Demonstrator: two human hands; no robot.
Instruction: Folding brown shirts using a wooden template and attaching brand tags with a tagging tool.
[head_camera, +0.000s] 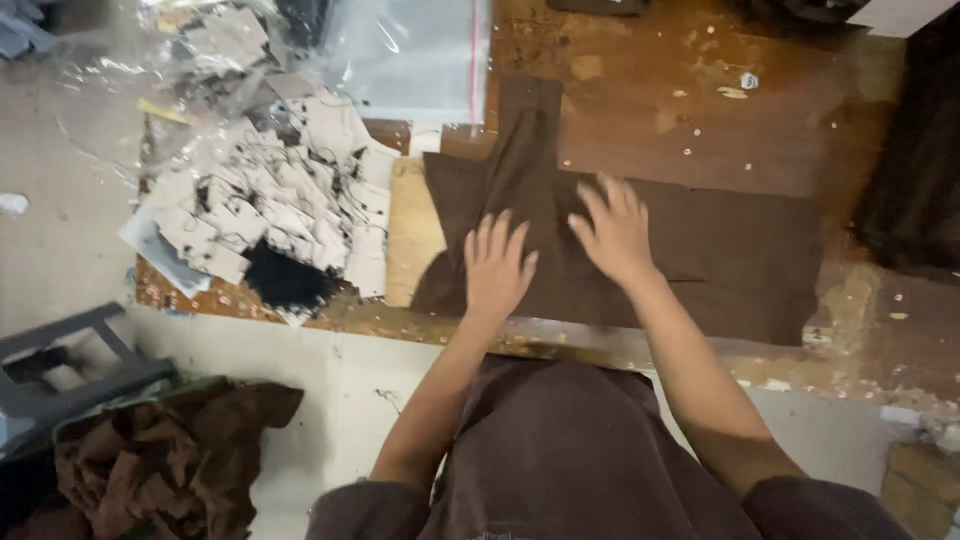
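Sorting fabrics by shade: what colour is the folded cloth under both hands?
Dark brown, plain, no pattern. The folded cloth shows best in the head view, the only view.

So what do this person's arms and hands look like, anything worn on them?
Both arms are bare from the upper arm down, below short dark brown sleeves of the same colour as the person's top. The left hand and right hand wear no gloves; no rings, watch or bracelets show, and no markings can be made out.

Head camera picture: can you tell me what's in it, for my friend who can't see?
Both hands, left hand and right hand, press flat on a brown cloth spread over a worn wooden table. A pile of white paper tags lies to its left.
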